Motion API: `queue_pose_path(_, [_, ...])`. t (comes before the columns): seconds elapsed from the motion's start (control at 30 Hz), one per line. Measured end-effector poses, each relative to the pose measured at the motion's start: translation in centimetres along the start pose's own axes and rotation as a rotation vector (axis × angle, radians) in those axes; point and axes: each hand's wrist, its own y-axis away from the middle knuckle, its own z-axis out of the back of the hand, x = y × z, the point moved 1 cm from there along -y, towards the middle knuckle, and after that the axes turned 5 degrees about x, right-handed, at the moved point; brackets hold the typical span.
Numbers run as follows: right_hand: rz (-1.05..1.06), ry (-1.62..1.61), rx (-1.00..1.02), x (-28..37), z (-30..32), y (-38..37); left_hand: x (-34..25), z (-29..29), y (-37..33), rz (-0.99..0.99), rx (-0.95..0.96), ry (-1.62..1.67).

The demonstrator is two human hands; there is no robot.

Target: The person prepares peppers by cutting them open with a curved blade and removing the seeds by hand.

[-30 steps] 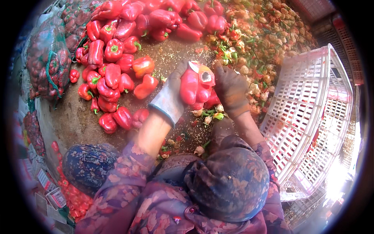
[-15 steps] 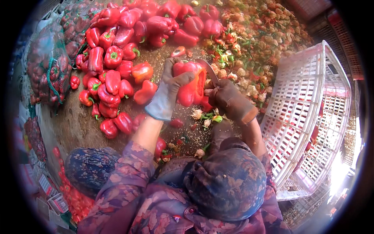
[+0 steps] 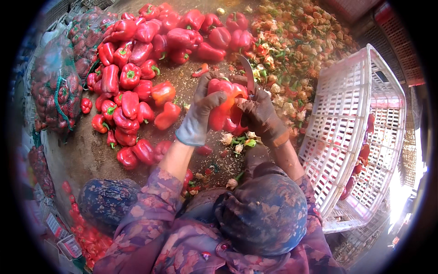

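Note:
A cut-open red bell pepper (image 3: pixel 220 116) is gripped in my left hand (image 3: pixel 199 114), which wears a grey-white work glove stained dark at the fingers. My right hand (image 3: pixel 265 116), in a brown glove, is closed round a small curved knife (image 3: pixel 248 75). Its blade points up and away beyond the pepper. The right fingers press at the pepper's open side, and what they pinch there is hidden. Below the pepper lie pale seed cores (image 3: pixel 238 145) with green stems. A small piece of red pepper (image 3: pixel 200 70) rests just beyond my left hand.
Whole red peppers (image 3: pixel 130 105) are heaped at the left and far side. Discarded cores (image 3: pixel 301 41) cover the far right. A white plastic crate (image 3: pixel 337 123) holding some red pieces stands tilted at my right. Net sacks of red peppers (image 3: pixel 57 91) stand at the far left.
The knife blade has come away from the pepper's edge and now stands more upright. My right fingers have moved in to the opening, and the pepper has turned slightly.

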Motion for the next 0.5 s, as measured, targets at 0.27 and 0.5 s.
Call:
queue_pose_path(0.27, [0.402,0.786,-0.303,-2.6,0.3,-0.7,2.7,-1.0,-0.1,-0.153,-0.136,-0.484])
queue_pose_path(0.5, [0.245,0.320,-0.284,-1.5,0.0,0.0,3.4,-1.0,-1.3,-0.446,-0.350,-0.653])
